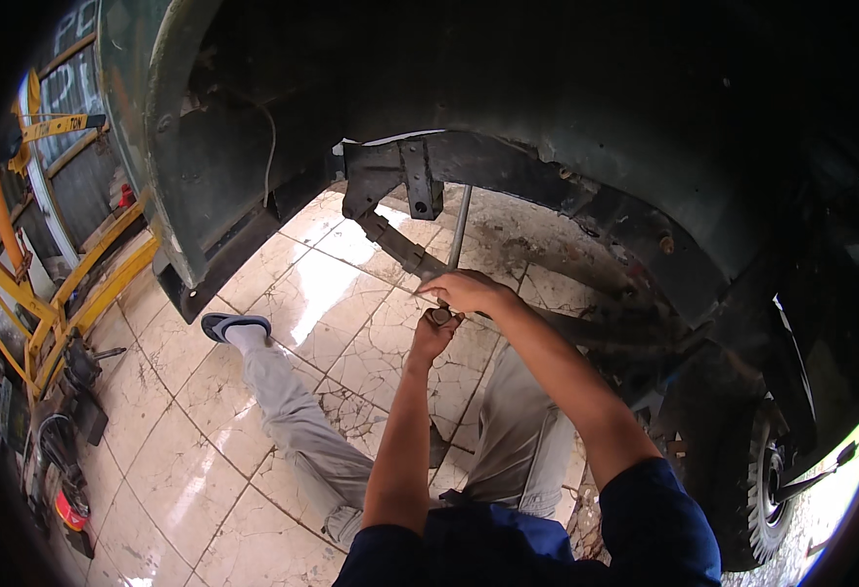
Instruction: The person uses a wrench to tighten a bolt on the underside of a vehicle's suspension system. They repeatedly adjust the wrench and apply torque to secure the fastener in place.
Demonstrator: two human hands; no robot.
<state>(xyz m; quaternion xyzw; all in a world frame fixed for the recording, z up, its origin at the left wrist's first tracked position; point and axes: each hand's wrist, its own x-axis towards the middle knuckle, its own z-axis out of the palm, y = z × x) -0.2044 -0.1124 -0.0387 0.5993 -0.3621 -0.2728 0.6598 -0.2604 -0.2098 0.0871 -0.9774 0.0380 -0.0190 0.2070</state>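
Observation:
My left hand (pixel 433 338) is closed around a small round dark metal piece (pixel 440 316), its end facing up between thumb and fingers. Just above it, my right hand (pixel 471 291) reaches in from the right, fingers bent together and pointing left; what they grip, if anything, is hidden. Both hands are close together at the leaf spring (pixel 397 245), which curves down from a dark bracket (pixel 420 181) on the vehicle frame. A slim grey rod (pixel 462 227) runs down behind my right hand, its lower end hidden there.
Overhead arches the dark wheel well (pixel 469 78) of a vehicle. My legs stretch over cracked tiles (pixel 185 470), the left foot in a dark slipper (pixel 235 327). A yellow hoist frame (pixel 107 284) and assorted tools (pixel 63 450) are at the left. A tyre (pixel 768 479) is at right.

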